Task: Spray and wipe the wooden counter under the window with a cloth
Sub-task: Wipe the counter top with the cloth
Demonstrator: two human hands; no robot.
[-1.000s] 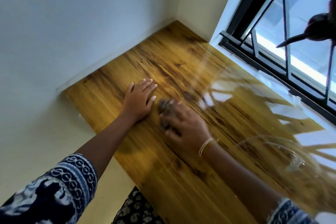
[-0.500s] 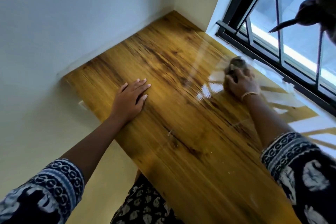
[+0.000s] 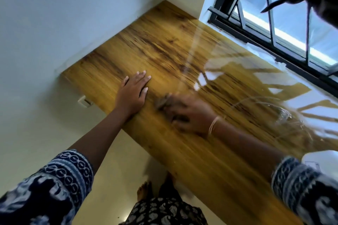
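Cloth (image 3: 161,102) sits bunched under the fingertips of the right hand (image 3: 190,115), at centre frame on the wooden counter (image 3: 210,170). Motion blur hides whether those fingers curl round the cloth or press it flat. The left hand (image 3: 132,93) lies palm down just left of the cloth, fingers straight and close together, bracing. The counter's long axis runs from upper left to lower right, along the window (image 3: 274,29). Unwiped board appears to lie toward lower right, nearer the right hand.
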